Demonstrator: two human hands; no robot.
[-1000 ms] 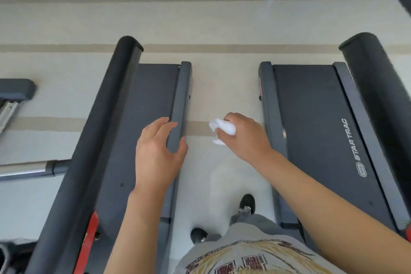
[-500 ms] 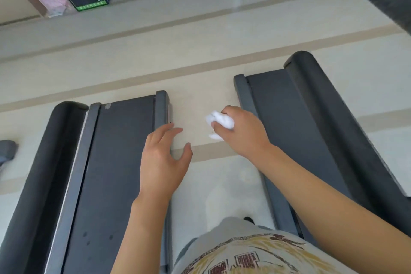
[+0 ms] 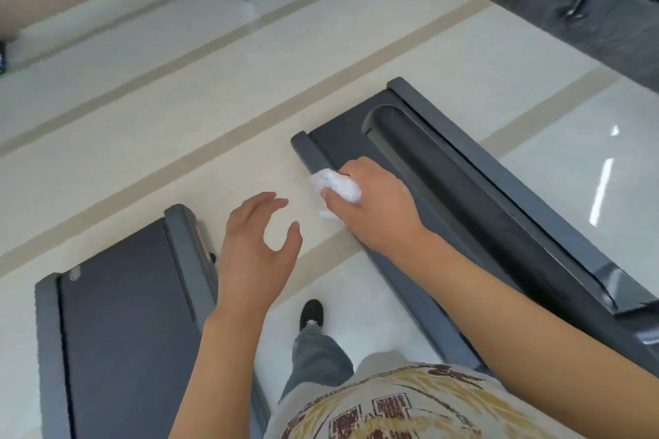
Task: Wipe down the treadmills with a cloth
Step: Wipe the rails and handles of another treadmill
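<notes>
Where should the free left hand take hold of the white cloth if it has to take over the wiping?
Probably the loose end of the white cloth that sticks out past the right hand, toward the end of the side rail. Come from the left, over the floor gap: the right hand's fingers wrap the rest, and the open left hand hovers on that side.

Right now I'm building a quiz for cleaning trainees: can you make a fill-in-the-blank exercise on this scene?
1. The crumpled white cloth is held in the ____ hand.
2. The left hand holds ____.
3. The cloth is at the side rail of the ____ dark grey treadmill.
4. The person's black shoe stands on the pale ____.

Missing: right; nothing; right; floor
</notes>
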